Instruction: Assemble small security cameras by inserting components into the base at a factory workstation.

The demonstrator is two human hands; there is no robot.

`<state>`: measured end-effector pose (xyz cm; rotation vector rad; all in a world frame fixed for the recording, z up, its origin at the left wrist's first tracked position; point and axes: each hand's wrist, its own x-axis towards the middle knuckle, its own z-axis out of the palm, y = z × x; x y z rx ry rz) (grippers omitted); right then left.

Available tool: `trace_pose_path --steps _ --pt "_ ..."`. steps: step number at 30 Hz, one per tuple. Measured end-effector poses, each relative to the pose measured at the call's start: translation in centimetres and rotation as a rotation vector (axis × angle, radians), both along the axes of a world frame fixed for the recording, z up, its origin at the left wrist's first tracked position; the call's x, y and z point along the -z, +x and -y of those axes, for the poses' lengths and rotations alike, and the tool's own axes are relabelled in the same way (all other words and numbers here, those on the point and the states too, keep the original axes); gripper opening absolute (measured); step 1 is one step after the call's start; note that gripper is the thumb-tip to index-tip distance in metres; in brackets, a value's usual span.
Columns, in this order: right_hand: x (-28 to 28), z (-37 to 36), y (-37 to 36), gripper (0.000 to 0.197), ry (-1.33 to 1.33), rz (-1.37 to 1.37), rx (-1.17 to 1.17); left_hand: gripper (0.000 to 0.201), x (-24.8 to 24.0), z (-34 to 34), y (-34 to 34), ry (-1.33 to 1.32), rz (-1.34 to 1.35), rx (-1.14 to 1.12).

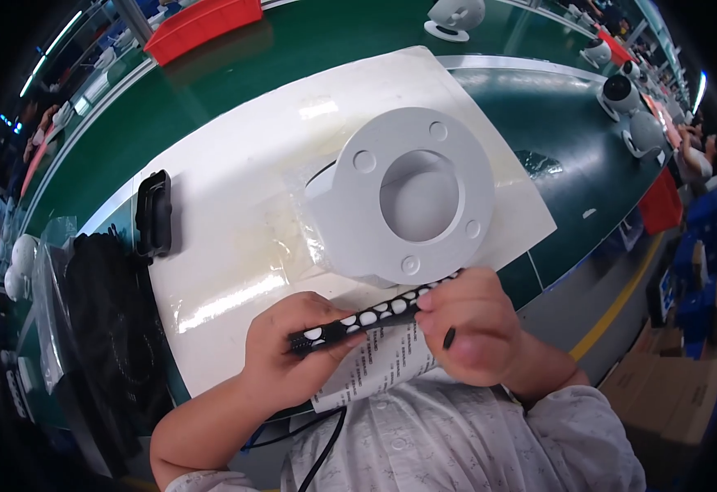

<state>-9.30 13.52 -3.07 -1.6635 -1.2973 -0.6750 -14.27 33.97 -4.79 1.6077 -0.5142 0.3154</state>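
Note:
My left hand [289,348] is closed on one end of a bent sheet of black adhesive pads [379,313], gripping it between thumb and fingers. White round gaps show along its black face, and printed white backing paper [375,365] hangs below. My right hand [477,324] pinches the other end of the sheet. A small black oval pad [449,338] sits against a digit of that hand. Just beyond the hands lies a white device [350,221] with its ring-shaped base facing up, a wide round opening in the middle and several shallow round recesses. Clear plastic film is beside it.
A white board [235,180] covers part of the green bench [293,45]. At left are a black tray [154,215] and a black bag [116,303]. A red bin [203,29] stands at the back; white devices [621,94] line the right. Cardboard [662,398] is lower right.

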Motion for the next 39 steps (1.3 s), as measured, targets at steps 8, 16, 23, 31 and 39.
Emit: trace_pose_path --steps 8,16,23,31,39 --pt "-2.2 0.1 0.1 0.054 -0.097 -0.018 -0.18 0.026 -0.4 0.0 -0.2 0.036 0.01 -0.025" --pt "-1.0 0.2 0.4 0.039 -0.064 -0.027 -0.091 0.026 -0.3 -0.1 0.0 0.057 0.004 -0.042" --pt "-2.7 0.8 1.1 0.043 -0.26 -0.017 -0.269 0.024 -0.7 -0.1 -0.1 0.014 0.007 -0.055" --pt "-4.6 0.2 1.3 0.034 -0.032 -0.205 -0.293 0.02 -0.5 -0.5 0.2 -0.021 -0.021 -0.001" --pt "-4.3 0.5 1.1 0.039 -0.175 -0.155 -0.259 0.019 -1.1 -0.3 0.3 -0.038 0.012 -0.013"
